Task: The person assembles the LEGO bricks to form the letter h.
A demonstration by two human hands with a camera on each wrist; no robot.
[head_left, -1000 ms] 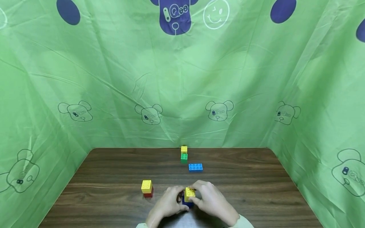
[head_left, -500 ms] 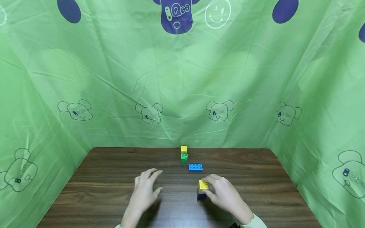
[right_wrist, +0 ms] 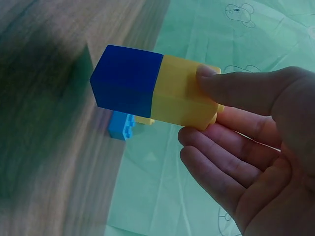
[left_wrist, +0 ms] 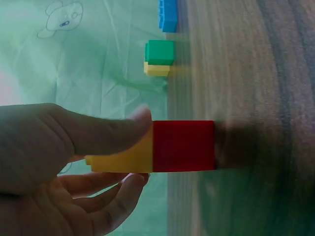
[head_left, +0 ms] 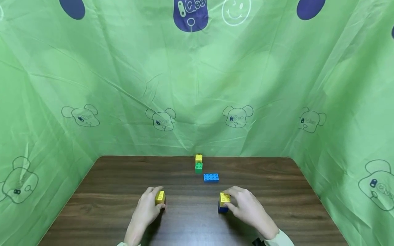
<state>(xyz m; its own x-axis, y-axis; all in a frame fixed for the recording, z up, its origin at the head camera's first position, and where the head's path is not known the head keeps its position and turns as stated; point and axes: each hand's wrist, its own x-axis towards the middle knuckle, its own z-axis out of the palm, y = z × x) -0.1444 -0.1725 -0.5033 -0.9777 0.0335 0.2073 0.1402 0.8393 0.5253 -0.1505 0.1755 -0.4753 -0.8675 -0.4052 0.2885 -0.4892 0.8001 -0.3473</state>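
Observation:
My left hand (head_left: 146, 209) pinches a yellow brick (left_wrist: 123, 156) between thumb and fingers. A red brick (left_wrist: 183, 146) is joined under it, mostly hidden by the hand in the head view. To the right, my right hand (head_left: 247, 208) grips another yellow brick (right_wrist: 179, 91) by thumb and fingertips, its studs towards the palm. A dark blue brick (right_wrist: 127, 81) is attached below that one. Both two-brick stacks stand apart, left and right of the table's middle. Whether either stack touches the tabletop I cannot tell.
Farther back on the brown wooden table (head_left: 123, 171) lies a long light blue brick (head_left: 211, 177). Behind it, a green brick (head_left: 198, 167) sits close to a yellow brick (head_left: 198, 158) at the far edge. Green cloth (head_left: 197, 85) encloses the back and sides.
My left hand has let go of the blue-and-yellow stack, moved left and taken hold of the yellow-and-red one. My right hand has carried its stack to the right.

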